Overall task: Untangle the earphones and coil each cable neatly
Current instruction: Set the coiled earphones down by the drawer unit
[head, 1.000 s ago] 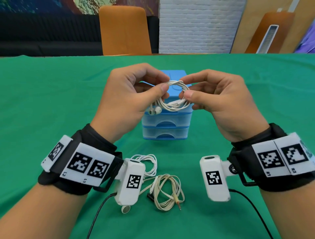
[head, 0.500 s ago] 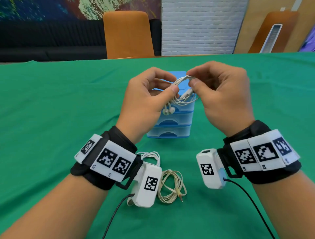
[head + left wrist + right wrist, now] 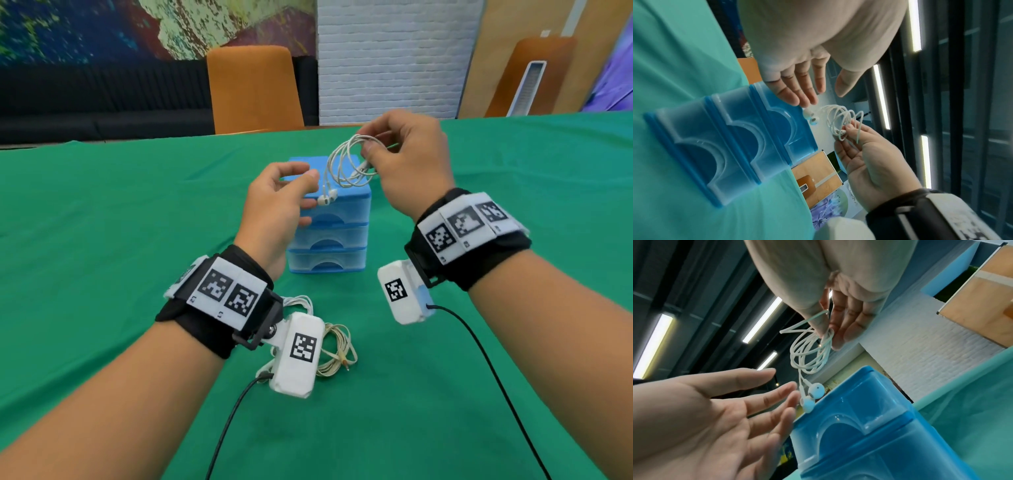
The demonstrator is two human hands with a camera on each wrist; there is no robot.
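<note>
My right hand [image 3: 371, 145] pinches a coiled white earphone cable [image 3: 346, 161] between thumb and fingers, above the blue drawer box [image 3: 329, 236]. The coil [image 3: 809, 352] hangs in loops and its two white earbuds [image 3: 813, 395] dangle just over the box's top. My left hand [image 3: 294, 186] is open beside the earbuds, fingers relaxed and holding nothing; the fingers [image 3: 797, 91] stay a little apart from the earbuds [image 3: 810, 116]. A cream coiled earphone [image 3: 337, 349] lies on the green cloth near me. Another white cable [image 3: 301, 303] shows behind my left wrist camera, mostly hidden.
The blue box with three translucent drawers [image 3: 719, 142] stands mid-table on the green cloth [image 3: 102, 240]. An orange chair [image 3: 253, 89] stands past the far edge. Black camera leads [image 3: 489, 370] trail toward me from both wrists.
My left hand has let go of the white coil and dropped lower, opening. My right hand has lifted the coil up and to the right, so the earbuds now hang free.
</note>
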